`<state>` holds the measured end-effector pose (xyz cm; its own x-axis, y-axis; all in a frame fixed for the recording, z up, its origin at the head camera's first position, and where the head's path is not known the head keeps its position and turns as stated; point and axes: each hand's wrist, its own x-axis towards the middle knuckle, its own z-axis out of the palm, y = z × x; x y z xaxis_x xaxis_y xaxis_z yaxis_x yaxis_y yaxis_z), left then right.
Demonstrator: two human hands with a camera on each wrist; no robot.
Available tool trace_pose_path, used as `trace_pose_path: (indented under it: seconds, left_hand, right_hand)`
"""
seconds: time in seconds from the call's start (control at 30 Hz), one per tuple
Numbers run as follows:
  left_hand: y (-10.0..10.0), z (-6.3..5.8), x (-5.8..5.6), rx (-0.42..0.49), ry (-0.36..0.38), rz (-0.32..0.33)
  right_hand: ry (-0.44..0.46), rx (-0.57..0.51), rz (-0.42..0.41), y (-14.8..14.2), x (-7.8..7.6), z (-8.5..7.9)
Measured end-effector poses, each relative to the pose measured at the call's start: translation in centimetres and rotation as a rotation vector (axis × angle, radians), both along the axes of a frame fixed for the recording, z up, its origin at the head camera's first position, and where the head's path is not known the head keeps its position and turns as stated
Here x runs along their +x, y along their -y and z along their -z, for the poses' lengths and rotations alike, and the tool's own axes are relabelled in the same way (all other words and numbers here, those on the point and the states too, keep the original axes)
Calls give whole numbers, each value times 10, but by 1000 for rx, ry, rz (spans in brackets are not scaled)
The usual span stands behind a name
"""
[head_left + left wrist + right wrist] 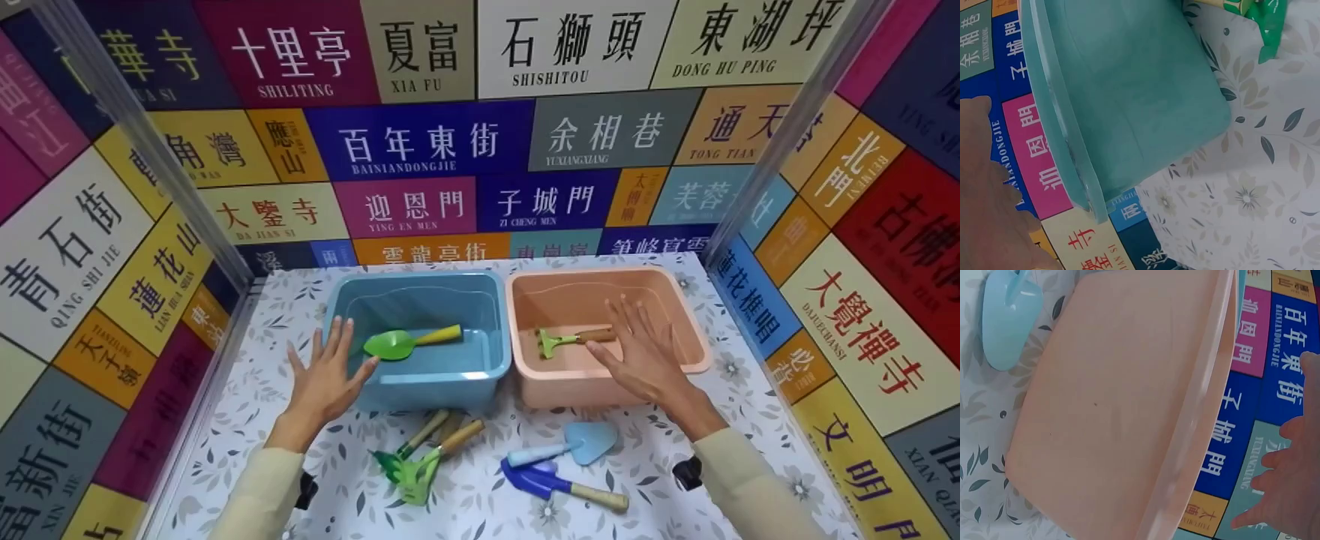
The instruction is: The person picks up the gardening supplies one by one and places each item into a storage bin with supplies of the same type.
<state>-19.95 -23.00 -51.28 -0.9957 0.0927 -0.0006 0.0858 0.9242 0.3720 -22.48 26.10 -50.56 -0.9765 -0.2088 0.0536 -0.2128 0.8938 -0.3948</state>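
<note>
My left hand (322,371), fingers spread and straight, hovers by the left front corner of a blue plastic bin (442,379). Inside that bin lies a green toy trowel (390,344) with a yellow handle. Over the front right of a peach plastic bin (570,382), my right hand (645,352) is held with fingers spread, nothing in it. A small light-green rake (550,343) with a wooden handle lies in the peach bin, its handle end close to the right fingers. Both wrist views show the bins' outer walls and the spread hands (994,202) (1292,478).
In front of the blue bin lie a light-green rake (415,480) and a dark-green tool (390,463) with wooden handles. Nearer the right are a light-blue shovel (592,442) and a dark-blue trowel (531,480). Sign-covered panels (420,142) enclose the floral tabletop (300,300).
</note>
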Motion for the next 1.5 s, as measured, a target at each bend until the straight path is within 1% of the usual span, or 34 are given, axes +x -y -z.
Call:
trace_pose_path:
  seconds: [0.13, 0.27, 0.33, 0.5, 0.6, 0.73, 0.87, 0.93, 1.0, 1.13, 1.27, 1.37, 1.5]
  left_hand:
    - [1, 2, 6, 23, 16, -8]
    - [4, 3, 10, 70, 66, -25]
    - [5, 4, 12, 96, 77, -32]
    - [6, 5, 14, 133, 55, -53]
    - [6, 7, 13, 178, 51, -71]
    - [9, 9, 10, 238, 90, -112]
    - [11, 10, 6, 287, 118, -174]
    - [12, 10, 3, 315, 122, -207]
    - [13, 10, -1, 345, 118, -239]
    - [18, 12, -5, 398, 107, -298]
    - [23, 15, -8, 454, 118, -336]
    - [27, 16, -8, 501, 129, -375]
    - [30, 18, -7, 569, 116, -445]
  right_hand:
    - [-30, -20, -27, 5, 13, 1]
    - [-44, -37, -55, 11, 24, 3]
    - [-48, -37, -66, 13, 30, 5]
    - [-86, -25, -96, 18, 42, 10]
    - [-136, -33, -101, 19, 48, 12]
    - [-244, -62, -108, 18, 56, 17]
    - [-367, -99, -144, 17, 62, 22]
    - [-405, -115, -168, 16, 65, 26]
    - [-422, -126, -193, 15, 67, 31]
    - [-407, -131, -222, 13, 72, 42]
    - [-351, -124, -220, 10, 77, 53]
    - [-264, -132, -226, 8, 79, 60]
    - [-106, -161, -233, 5, 80, 67]
